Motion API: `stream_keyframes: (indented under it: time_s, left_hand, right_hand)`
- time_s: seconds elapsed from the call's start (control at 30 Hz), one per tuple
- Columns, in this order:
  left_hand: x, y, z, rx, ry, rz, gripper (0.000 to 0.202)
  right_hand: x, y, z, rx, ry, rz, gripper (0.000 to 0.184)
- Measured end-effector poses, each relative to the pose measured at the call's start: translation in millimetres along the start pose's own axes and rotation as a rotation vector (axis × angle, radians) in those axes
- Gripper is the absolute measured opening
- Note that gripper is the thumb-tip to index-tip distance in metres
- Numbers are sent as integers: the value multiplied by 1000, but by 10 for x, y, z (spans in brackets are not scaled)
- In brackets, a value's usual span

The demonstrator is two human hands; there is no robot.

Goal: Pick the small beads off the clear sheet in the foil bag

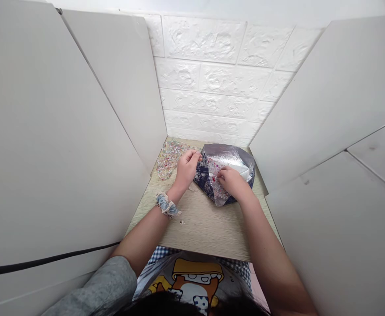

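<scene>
Where hands (186, 169) (232, 182) touch, the pouch (235, 158) nears the partition (324, 96).

The head camera, worn on the person's head, looks forward and steeply down, so dark hair (166, 306) edges the bottom of the frame (a printed shirt front (192, 281) shows just above it). It faces a white brick-textured wall (208, 74) at upper centre. The wood-grain tabletop (205, 230) lies at lower centre, with the left hand (186, 169) and right hand (233, 182) mid-frame, and close white side panels (54, 131) fill both flanks.
</scene>
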State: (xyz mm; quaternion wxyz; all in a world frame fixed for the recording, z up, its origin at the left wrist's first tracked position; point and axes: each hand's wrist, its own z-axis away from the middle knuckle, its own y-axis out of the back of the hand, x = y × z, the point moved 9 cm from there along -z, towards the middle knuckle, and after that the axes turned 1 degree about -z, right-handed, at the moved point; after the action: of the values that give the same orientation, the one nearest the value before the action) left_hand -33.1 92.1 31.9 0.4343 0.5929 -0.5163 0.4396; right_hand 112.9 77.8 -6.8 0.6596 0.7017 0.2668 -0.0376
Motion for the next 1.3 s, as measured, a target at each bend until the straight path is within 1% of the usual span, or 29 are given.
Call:
stream_keyframes:
  time_s: [0.17, 0.33, 0.43, 0.53, 0.63, 0.73, 0.8, 0.87, 0.93, 1.0, 1.13, 1.23, 1.3]
  left_hand:
    - [-48, -55, 15, -48, 40, 9, 18]
    - [-84, -165, 31, -169, 88, -53, 17]
    - [-107, -219, 42, -227, 119, -93, 17]
    - [-111, -251, 52, -260, 133, -104, 17]
    - [-112, -288, 71, -296, 146, -115, 17]
    - [-103, -339, 95, -343, 147, -120, 17]
    - [-94, -362, 107, -365, 142, -129, 19]
    - [-83, -367, 110, -370, 129, -142, 21]
    - [-55, -358, 101, -362, 95, -146, 22]
    - [-27, -346, 92, -352, 56, -149, 22]
    - [-15, -335, 90, -348, 37, -165, 24]
    - [-5, -344, 96, -354, 35, -173, 24]
    - [-11, -352, 99, -357, 38, -180, 24]
  right_hand:
    - [-37, 11, 6, 27, -7, -28, 17]
    - [-64, -13, 17, 8, -28, 53, 21]
    - [-62, -23, 23, 2, -36, 65, 20]
    - [-38, 43, 24, 68, -63, 34, 14]
    - [-1, 165, 28, 173, -122, -88, 14]
    - [9, 224, 22, 231, -152, -327, 14]
    - [5, 212, 7, 238, -142, -504, 11]
    - [1, 169, -11, 217, -122, -652, 11]
    - [2, 133, -20, 191, -109, -730, 13]
    - [13, 146, -9, 196, -118, -688, 13]
    - [-6, 280, 49, 274, -136, -475, 19]
    - [-41, 296, 58, 262, -128, -464, 22]
    - [-51, 278, 50, 242, -122, -483, 18]
